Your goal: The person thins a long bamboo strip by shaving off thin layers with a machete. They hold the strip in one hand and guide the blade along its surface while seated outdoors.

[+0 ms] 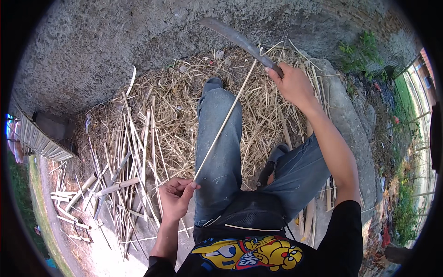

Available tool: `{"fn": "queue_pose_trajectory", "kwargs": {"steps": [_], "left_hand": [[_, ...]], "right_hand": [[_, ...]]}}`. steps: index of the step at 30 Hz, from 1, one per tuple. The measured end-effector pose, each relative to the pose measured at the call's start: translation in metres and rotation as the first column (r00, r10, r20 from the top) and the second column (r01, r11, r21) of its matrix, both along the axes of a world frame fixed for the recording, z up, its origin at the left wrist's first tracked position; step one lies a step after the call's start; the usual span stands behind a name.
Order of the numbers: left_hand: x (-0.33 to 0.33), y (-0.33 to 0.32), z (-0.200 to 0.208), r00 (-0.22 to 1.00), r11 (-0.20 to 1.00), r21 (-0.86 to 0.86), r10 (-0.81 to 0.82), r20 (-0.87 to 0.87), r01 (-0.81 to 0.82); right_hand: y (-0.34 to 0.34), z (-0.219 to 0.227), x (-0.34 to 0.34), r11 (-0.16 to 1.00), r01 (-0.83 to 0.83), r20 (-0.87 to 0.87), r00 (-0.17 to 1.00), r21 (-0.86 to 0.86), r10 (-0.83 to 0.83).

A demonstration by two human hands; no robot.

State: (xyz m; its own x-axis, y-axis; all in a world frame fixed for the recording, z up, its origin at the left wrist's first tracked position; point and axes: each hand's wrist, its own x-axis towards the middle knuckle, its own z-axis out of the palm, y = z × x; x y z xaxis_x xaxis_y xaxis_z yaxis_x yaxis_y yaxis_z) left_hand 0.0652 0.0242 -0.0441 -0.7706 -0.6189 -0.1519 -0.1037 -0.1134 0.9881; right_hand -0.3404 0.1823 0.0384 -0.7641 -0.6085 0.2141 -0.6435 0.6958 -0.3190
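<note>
My left hand (177, 196) pinches the near end of a thin pale bamboo strip (226, 121) between thumb and fingers. The strip slants up and to the right over my jeans leg, its far end close to the blade. In my right hand (294, 85), raised at the upper right, is the handle of a machete (240, 41). Its long, slightly curved grey blade points up and to the left, in front of the wall. Whether the blade touches the strip I cannot tell.
Bamboo shavings (175, 120) cover the ground around my feet. A pile of split bamboo pieces (131, 157) lies at the left, and more strips (310, 217) lie on the right. A rough grey wall (106, 51) rises ahead. Green plants (362, 53) grow at the far right.
</note>
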Motion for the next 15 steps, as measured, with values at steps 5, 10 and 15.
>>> {"fn": "queue_pose_trajectory", "kwargs": {"steps": [5,10,15], "left_hand": [[0.001,-0.002,0.0,0.999,0.999,-0.006,-0.035,0.025,0.035],[0.004,-0.003,-0.002,0.998,0.999,-0.027,0.041,0.048,-0.04],[0.028,-0.011,-0.008,0.998,0.997,-0.074,0.037,0.048,-0.034]], "right_hand": [[-0.011,0.003,0.005,0.995,-0.006,0.027,1.0,-0.103,0.009],[-0.008,0.003,0.057,0.979,-0.204,0.034,0.978,-0.029,0.205],[0.004,-0.006,-0.032,0.995,0.004,0.018,1.0,-0.099,-0.003]]}}
